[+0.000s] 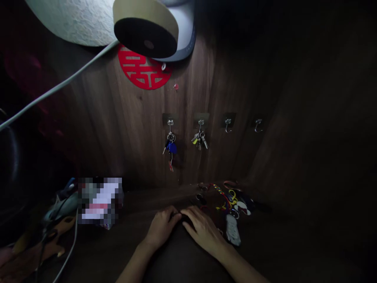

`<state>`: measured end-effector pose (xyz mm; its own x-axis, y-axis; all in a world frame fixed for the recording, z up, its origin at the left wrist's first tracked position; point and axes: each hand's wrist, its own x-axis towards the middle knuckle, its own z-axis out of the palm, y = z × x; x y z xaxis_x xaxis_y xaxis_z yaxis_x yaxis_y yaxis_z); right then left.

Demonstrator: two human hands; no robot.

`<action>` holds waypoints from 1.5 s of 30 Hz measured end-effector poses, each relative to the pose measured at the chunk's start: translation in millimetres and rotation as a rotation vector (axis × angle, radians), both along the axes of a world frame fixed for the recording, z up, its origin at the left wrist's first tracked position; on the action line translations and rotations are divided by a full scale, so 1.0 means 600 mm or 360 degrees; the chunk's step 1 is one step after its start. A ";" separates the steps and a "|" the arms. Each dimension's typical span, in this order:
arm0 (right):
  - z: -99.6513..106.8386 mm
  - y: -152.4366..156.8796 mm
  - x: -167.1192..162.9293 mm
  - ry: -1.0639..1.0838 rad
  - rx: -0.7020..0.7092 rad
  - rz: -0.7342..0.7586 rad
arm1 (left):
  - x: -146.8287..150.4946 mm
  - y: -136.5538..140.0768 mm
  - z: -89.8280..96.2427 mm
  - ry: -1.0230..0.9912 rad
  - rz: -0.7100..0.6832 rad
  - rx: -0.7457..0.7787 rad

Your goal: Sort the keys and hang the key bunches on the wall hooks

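Observation:
Low in the middle of the view, my left hand [162,227] has its fingers curled in a pinch. My right hand [202,228] meets it almost fingertip to fingertip, thumb and fingers bent inward. Something small and dark seems to be between the fingertips, too hidden and dim to name. Just right of my right hand lie a grey remote key fob [233,231] on a ring, a braided multicolour cord [219,191], a yellow strap [232,196] and several rings. Two bunches of keys, one with a blue tag [172,147] and one with a yellow piece [195,140], hang on wall hooks.
Two bare hooks [228,125] are to the right on the wooden wall. Overhead are a lit lamp [79,23] and a round-ended device [147,33] with a white cable [59,86]. A red paper cutout [141,72] is behind it. Blurred-out items [101,200] and clutter stand left.

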<state>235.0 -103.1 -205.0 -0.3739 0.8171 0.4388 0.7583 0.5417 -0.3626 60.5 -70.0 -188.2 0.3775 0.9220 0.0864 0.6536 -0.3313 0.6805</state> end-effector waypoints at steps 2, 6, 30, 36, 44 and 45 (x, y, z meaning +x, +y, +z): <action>0.001 -0.001 0.000 0.0013 0.0004 -0.0006 | 0.005 0.000 -0.007 -0.0155 -0.0018 0.0010; 0.003 -0.003 0.003 0.0079 0.0074 -0.0047 | 0.019 0.000 -0.018 -0.0451 -0.0065 -0.0021; -0.012 0.012 0.025 0.0534 0.0364 -0.0294 | 0.036 -0.015 -0.014 -0.1163 -0.0191 -0.0447; 0.000 -0.004 0.036 0.0383 0.0459 0.0020 | 0.057 -0.026 -0.014 -0.1162 -0.0073 -0.0309; -0.056 0.034 0.038 0.0339 0.0398 -0.0076 | 0.069 -0.028 -0.028 -0.1129 -0.0007 -0.0362; -0.061 0.036 0.039 0.0335 0.0412 -0.0109 | 0.069 -0.026 -0.031 -0.1115 -0.0004 -0.0354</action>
<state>258.5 -81.3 -241.3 -0.2013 0.6885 0.6967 0.7191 0.5868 -0.3722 102.0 -85.6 -206.9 0.3045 0.9450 0.1194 0.0400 -0.1379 0.9896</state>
